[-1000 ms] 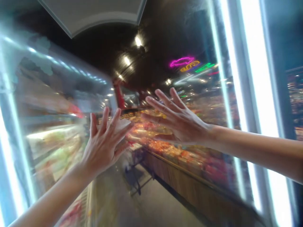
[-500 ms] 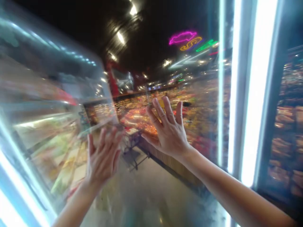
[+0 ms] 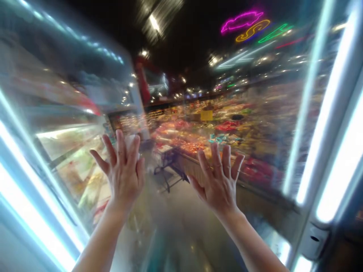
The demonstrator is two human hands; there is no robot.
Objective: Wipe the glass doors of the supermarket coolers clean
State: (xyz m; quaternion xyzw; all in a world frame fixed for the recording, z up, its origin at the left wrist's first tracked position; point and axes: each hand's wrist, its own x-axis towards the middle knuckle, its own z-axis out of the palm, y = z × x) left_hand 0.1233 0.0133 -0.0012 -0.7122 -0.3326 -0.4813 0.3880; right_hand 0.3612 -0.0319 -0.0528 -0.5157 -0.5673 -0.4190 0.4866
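My left hand (image 3: 124,172) is raised left of centre, its fingers spread and nothing in its grasp. My right hand (image 3: 218,181) is held up to the right of it, also spread and holding nothing. Both show their backs to me, with the arms stretched forward. Beyond and between them, a shopping cart (image 3: 163,162) stands on the floor. Behind the right hand is a long display of colourful goods (image 3: 181,132), too blurred to name. Whether either palm touches a surface, I cannot tell.
Bright light tubes run along the left side (image 3: 31,189) and the right side (image 3: 342,166). Lit shelves (image 3: 65,151) are at the left. A grey shiny floor (image 3: 176,219) stretches ahead. Neon shapes (image 3: 252,30) glow at the upper right, and a yellow sign (image 3: 206,115) stands above the goods.
My right hand has dropped lower in view, and my left hand has risen slightly with its fingers wider apart. The view has shifted, moving the right-hand light tubes outward.
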